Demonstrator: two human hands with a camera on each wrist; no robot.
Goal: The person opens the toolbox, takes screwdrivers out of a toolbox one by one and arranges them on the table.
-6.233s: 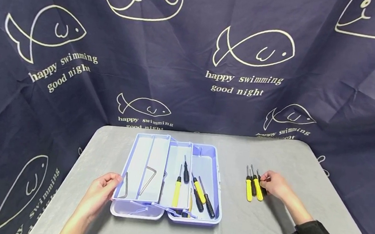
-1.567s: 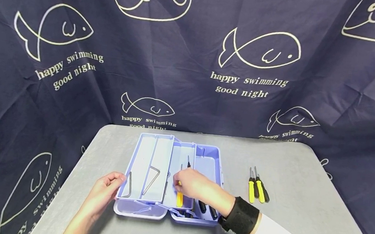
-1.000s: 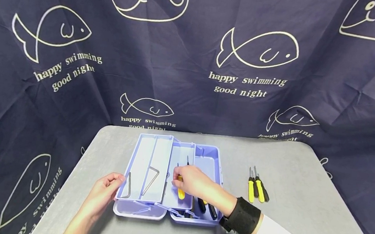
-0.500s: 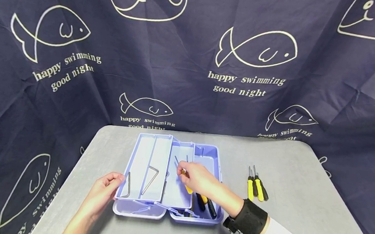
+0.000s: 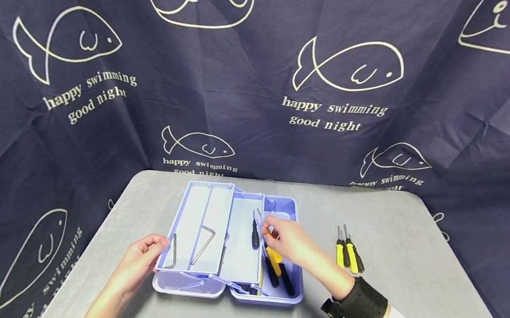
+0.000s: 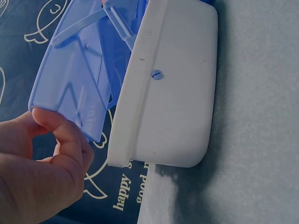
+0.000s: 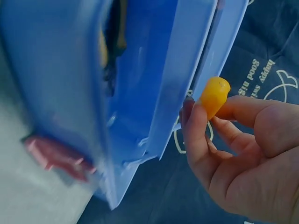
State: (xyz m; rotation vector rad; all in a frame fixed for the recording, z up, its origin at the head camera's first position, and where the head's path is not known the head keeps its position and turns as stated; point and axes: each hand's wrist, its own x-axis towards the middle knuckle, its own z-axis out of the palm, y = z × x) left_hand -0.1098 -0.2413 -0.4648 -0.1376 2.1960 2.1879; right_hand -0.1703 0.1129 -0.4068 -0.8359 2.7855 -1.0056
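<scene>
In the head view my left hand [image 5: 134, 260] holds the near left corner of the toolbox's raised upper tray [image 5: 196, 199]. Thumb and fingertips pinch that tray's edge in the left wrist view. My right hand [image 5: 290, 239] pinches a yellow-handled screwdriver [image 7: 214, 97] by its handle, over the border between the middle tray [image 5: 237, 261] and the deep lower box [image 5: 299, 288]. Most of its shaft is hidden by the fingers and tray wall. A black screwdriver [image 5: 255, 238] lies in the middle tray, just left of the right hand.
Two bent hex keys lie in the upper tray, one hex key [image 5: 174, 254] at its left. Several screwdrivers lie in the lower box, a black-handled one [image 5: 288, 280] among them. Yellow and black screwdrivers [image 5: 351, 257] sit on the grey table [image 5: 398, 220] at right.
My right hand came from the screwdrivers on the table to the middle tray, took hold of the yellow-handled screwdriver there, and moved it right toward the lower box. The left hand stayed on the tray.
</scene>
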